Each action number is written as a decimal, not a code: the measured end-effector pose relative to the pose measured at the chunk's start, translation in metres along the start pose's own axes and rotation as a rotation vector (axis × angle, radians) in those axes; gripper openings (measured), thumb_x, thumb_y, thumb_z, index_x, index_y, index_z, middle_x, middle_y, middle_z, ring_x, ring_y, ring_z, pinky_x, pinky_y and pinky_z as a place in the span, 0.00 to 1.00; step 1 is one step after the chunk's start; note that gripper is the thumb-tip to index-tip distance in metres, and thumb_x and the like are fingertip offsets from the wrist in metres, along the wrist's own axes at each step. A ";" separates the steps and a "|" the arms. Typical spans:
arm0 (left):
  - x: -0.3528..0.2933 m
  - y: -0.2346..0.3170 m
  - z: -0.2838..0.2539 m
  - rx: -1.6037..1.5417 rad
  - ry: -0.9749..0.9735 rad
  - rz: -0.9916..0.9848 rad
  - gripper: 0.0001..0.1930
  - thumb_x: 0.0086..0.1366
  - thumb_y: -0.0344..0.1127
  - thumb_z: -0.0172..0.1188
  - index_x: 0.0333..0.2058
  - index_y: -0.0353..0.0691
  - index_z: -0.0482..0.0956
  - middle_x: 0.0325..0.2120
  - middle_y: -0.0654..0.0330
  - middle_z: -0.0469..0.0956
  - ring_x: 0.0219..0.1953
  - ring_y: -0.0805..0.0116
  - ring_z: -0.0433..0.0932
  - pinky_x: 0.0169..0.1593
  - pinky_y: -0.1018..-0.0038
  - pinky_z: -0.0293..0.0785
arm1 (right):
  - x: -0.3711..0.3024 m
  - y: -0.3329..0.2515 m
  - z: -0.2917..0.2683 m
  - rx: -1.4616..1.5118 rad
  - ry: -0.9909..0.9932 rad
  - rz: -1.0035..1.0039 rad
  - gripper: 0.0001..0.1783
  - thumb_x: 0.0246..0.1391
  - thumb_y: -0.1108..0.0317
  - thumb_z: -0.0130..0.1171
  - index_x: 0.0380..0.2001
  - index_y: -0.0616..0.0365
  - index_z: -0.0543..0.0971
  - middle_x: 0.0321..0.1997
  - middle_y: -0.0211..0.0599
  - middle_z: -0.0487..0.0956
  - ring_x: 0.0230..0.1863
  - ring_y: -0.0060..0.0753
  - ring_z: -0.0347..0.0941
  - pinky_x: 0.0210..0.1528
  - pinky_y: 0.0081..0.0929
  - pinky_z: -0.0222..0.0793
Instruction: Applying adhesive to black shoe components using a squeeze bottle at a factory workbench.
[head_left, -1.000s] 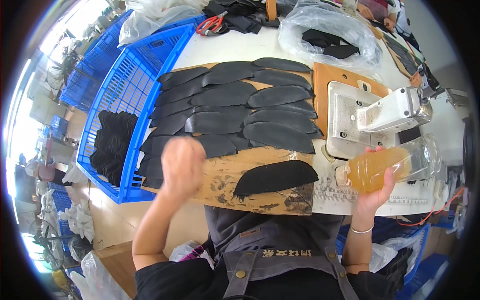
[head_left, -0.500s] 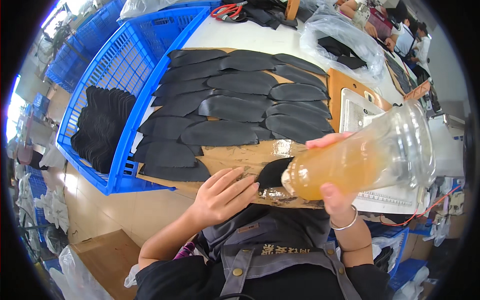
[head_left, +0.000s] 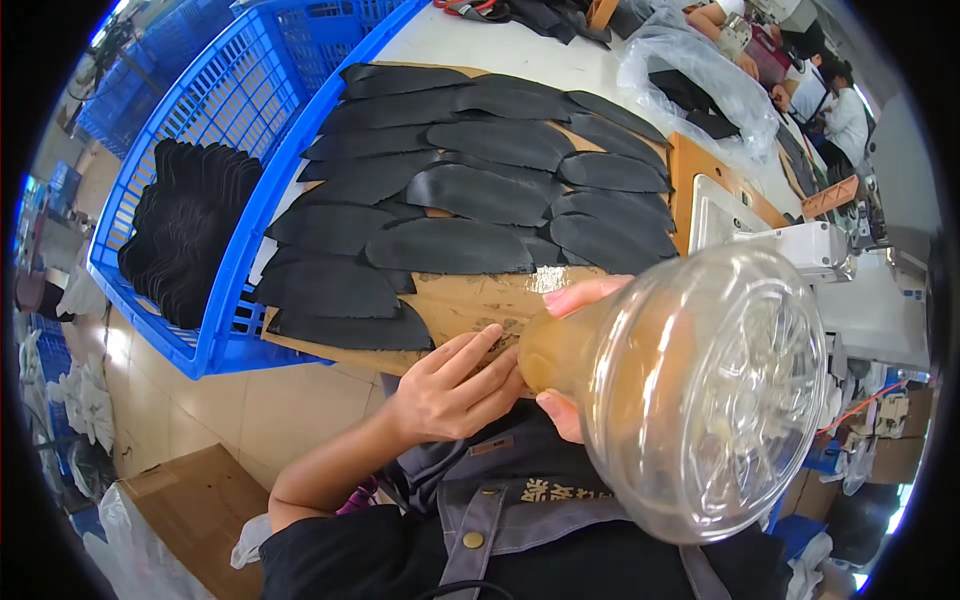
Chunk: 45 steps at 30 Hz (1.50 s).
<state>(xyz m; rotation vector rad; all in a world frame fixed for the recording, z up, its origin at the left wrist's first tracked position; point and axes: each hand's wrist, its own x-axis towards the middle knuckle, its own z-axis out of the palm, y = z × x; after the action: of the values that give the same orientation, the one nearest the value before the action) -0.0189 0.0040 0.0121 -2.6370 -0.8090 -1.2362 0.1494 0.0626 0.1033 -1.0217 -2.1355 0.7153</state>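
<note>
My right hand (head_left: 588,297) grips a clear plastic bottle (head_left: 715,390) partly filled with cloudy yellowish liquid. The bottle is tilted, its narrow end down at a brown board (head_left: 455,300) and its broad base toward me. Most of this hand is hidden behind the bottle. My left hand (head_left: 455,390) is beside the bottle's narrow end, fingers extended over the board's near edge; some fingertips are hidden by the bottle, and I see nothing held in them. Overlapping rows of black curved pieces (head_left: 450,245) cover much of the board.
A blue plastic basket (head_left: 215,330) at the left holds a stack of black wavy-edged pieces (head_left: 185,235). Behind the board lie a clear plastic bag (head_left: 650,70) and dark scraps. A cardboard box (head_left: 195,510) stands on the floor. Other people (head_left: 850,120) sit at the far right.
The bottle has swung so its base faces me more and its narrow end moved left, closer to my left hand. A black piece seen under it before is now hidden.
</note>
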 end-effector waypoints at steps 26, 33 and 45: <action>0.005 0.002 -0.001 0.027 -0.034 -0.028 0.08 0.45 0.30 0.61 0.28 0.41 0.80 0.32 0.62 0.80 0.40 0.59 0.78 0.40 0.70 0.77 | -0.105 0.014 -0.059 -0.029 0.592 -0.049 0.35 0.42 0.58 0.61 0.51 0.62 0.61 0.45 0.46 0.70 0.44 0.37 0.70 0.47 0.31 0.68; -0.007 0.001 0.004 -0.057 -0.072 -0.075 0.08 0.44 0.29 0.61 0.28 0.40 0.80 0.32 0.62 0.80 0.39 0.58 0.78 0.39 0.70 0.77 | -0.058 -0.001 0.000 0.156 0.196 -0.098 0.40 0.32 0.59 0.71 0.49 0.60 0.65 0.46 0.46 0.71 0.46 0.50 0.70 0.46 0.35 0.68; 0.026 0.010 -0.010 -0.069 -0.117 -0.194 0.07 0.46 0.24 0.64 0.27 0.38 0.79 0.28 0.58 0.80 0.35 0.57 0.80 0.36 0.71 0.76 | -0.154 0.070 -0.084 -0.244 0.675 0.155 0.33 0.43 0.63 0.63 0.51 0.62 0.65 0.46 0.43 0.72 0.46 0.37 0.72 0.48 0.36 0.69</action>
<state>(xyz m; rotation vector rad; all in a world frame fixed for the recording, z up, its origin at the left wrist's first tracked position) -0.0071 0.0033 0.0387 -2.7627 -1.0838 -1.1800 0.3184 -0.0083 0.0578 -1.3385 -1.5808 0.1299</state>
